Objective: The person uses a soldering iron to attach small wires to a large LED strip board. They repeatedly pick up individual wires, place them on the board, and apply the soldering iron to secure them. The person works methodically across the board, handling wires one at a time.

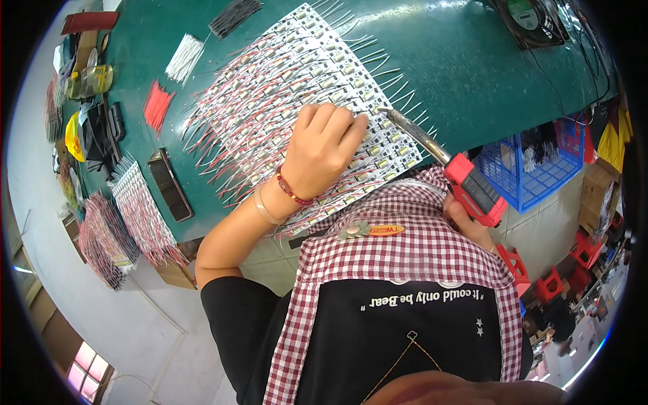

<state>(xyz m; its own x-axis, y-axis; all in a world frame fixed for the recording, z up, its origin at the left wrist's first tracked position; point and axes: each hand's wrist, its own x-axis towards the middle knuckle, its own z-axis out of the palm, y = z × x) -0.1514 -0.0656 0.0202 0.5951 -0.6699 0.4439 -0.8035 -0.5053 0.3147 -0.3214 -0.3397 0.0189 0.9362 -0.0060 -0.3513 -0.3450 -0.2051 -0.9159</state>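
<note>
A large white panel of small circuit boards (368, 91) lies on the green table in front of me, with rows of red and white wires sticking out from its boards and edges. My left hand (324, 145) rests over the panel's middle, its fingers curled and closed toward the boards. Whatever is between those fingertips is hidden. My right hand (466, 219) grips a red soldering gun (476, 189), and the gun's metal tip reaches the panel just right of my left fingers. Much of the right hand is behind the gun's handle.
Bundles of red wires (158, 106), white wires (183, 58) and black wires (233, 17) lie beyond the panel. To the left are a phone (170, 185) and another wired panel (140, 209). A fan (528, 17) stands far right, above a blue basket (533, 189).
</note>
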